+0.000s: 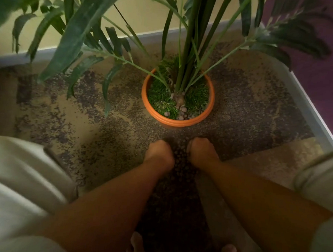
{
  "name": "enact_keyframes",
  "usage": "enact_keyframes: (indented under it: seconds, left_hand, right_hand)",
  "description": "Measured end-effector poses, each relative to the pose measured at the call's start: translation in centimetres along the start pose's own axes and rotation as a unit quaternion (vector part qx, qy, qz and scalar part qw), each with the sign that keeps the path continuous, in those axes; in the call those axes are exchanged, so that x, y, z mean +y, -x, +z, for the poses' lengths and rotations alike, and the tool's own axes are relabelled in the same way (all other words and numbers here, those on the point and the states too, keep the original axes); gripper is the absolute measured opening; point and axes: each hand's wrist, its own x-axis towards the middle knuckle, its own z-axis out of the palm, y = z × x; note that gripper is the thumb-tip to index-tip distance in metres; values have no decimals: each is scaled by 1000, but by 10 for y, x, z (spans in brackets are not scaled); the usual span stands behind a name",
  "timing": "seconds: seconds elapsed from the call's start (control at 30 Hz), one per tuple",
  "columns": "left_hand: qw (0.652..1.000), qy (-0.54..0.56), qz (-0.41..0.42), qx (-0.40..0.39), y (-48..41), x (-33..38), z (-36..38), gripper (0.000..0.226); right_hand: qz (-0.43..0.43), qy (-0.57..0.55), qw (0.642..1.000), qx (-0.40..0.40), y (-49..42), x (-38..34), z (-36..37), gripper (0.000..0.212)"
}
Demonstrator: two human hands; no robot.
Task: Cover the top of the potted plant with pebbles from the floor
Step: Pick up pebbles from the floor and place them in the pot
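Dim, warm light. Corner of a room. Pale yellow-green wall at rear, purple wall on the right. Grey baseboard runs along both. Tan floor mottled with dark speckled patches. Lower edges of the view blurred; no window or furniture visible.

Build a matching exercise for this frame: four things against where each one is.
Things:
1. orange pot
2. left hand
3. right hand
4. pebble pile

Places:
A. on the floor between the two hands
B. left side of the pile, knuckles up
C. beyond the hands, holding green moss and a few pebbles
D. right side of the pile

Pairs: 1-C, 2-B, 3-D, 4-A
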Motion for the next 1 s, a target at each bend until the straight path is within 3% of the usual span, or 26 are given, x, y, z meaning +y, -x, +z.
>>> enact_keyframes:
  seconds: [0.17,0.3,0.4,0.5,0.57,0.83,1.0]
  left_hand:
    - [998,-1,34,-55,18,14,-29,27]
    - [989,95,56,-100,35,30,-70,16]
    - [977,210,35,-15,36,33,-113,25]
    - [960,254,44,113,30,27,-138,22]
    - [941,313,40,121,28,28,-143,22]
    - [921,379,63,70,21,41,-140,14]
    - [919,391,48,32,22,45,-137,16]
  right_hand:
    - [13,-67,997,-31,10,-7,-30,24]
    - [-15,-76,995,-58,29,-19,-68,17]
    - [-37,-200,975,-86,40,-19,-98,12]
    - [-52,-320,945,-44,40,-17,-124,14]
    - [-54,-365,929,-7,36,-18,-134,16]
    - [-73,-348,933,63,24,-25,-135,17]
    - [-74,-329,941,38,26,-26,-137,28]
